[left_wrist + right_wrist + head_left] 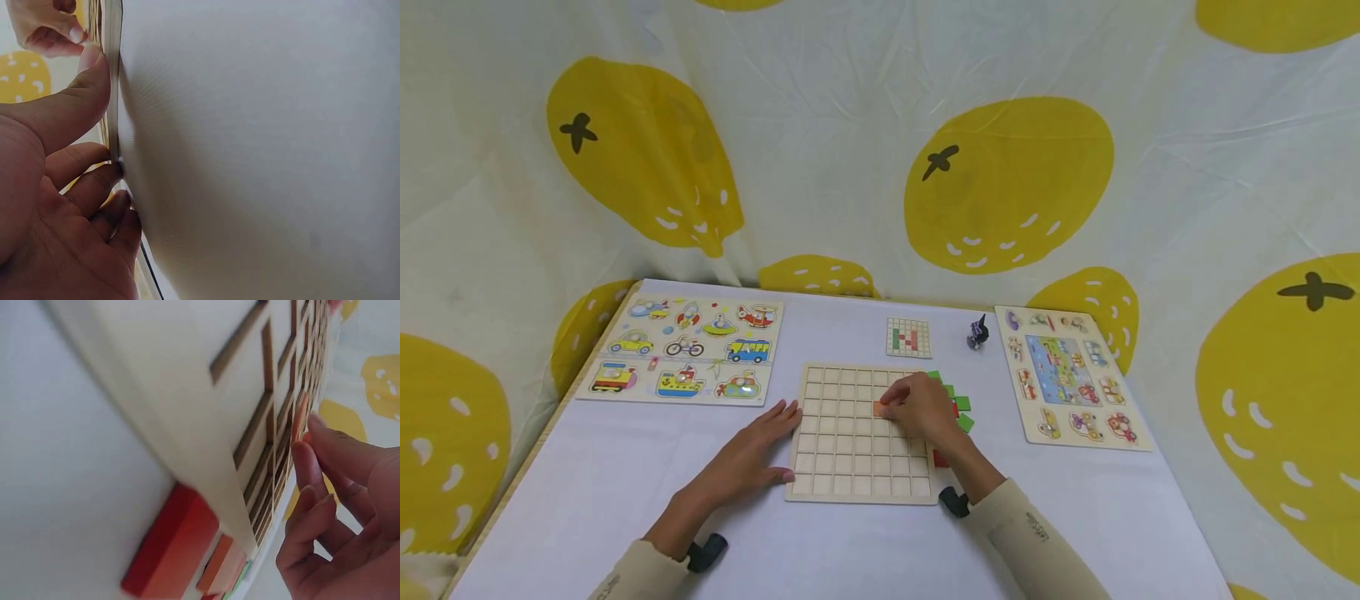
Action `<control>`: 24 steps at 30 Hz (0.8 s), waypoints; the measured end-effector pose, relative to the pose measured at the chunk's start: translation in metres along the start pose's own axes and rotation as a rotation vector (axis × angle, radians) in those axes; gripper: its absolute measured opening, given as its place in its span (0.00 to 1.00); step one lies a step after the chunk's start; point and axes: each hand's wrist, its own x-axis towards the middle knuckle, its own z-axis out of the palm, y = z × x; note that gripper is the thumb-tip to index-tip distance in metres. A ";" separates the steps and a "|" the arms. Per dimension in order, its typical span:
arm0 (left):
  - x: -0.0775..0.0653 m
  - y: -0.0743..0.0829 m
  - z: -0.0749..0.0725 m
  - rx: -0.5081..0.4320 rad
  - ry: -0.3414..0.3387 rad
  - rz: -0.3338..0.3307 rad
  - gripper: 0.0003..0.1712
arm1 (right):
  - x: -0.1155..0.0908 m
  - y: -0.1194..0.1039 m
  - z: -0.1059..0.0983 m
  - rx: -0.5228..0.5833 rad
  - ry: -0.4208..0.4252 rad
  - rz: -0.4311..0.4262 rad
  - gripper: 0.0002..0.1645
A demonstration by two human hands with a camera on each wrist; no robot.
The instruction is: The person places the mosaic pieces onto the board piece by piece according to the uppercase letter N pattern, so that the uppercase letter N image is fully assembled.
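Observation:
A wooden grid board [842,446] with square cells lies flat on the white-covered table. My right hand [925,410] pinches an orange square tile [877,409] between thumb and fingertips, at a cell in the board's upper right part. The right wrist view shows that tile [300,419] tilted against the grid. With fingers spread and relaxed, my left hand [737,458] touches the board's left edge, thumb near the lower corner. Along the right edge lie loose green tiles [964,403] and a red tile [941,459], partly hidden by my right hand and forearm.
Behind the board lies a small gridded card [909,337] with a green and red pattern. A small dark figurine [977,332] stands right of it. A vehicle puzzle [681,350] lies at the far left, another picture puzzle [1071,379] at the right. A patterned curtain [820,167] hangs behind.

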 end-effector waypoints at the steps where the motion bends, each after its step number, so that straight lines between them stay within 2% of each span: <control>1: 0.000 0.000 0.000 0.000 -0.001 -0.002 0.57 | -0.001 0.001 -0.002 0.016 0.003 0.000 0.06; 7: 0.001 -0.001 0.000 0.006 -0.006 -0.006 0.57 | -0.008 0.013 -0.019 0.086 0.034 0.007 0.10; 12: 0.000 -0.002 0.001 0.012 -0.002 0.001 0.57 | -0.017 0.028 -0.032 0.094 0.051 0.063 0.13; 19: 0.000 -0.001 0.000 0.008 -0.002 -0.009 0.57 | -0.025 0.056 -0.042 0.021 0.081 0.112 0.13; 24: 0.000 -0.001 0.000 0.001 0.002 -0.003 0.57 | -0.029 0.064 -0.040 -0.032 0.100 0.140 0.15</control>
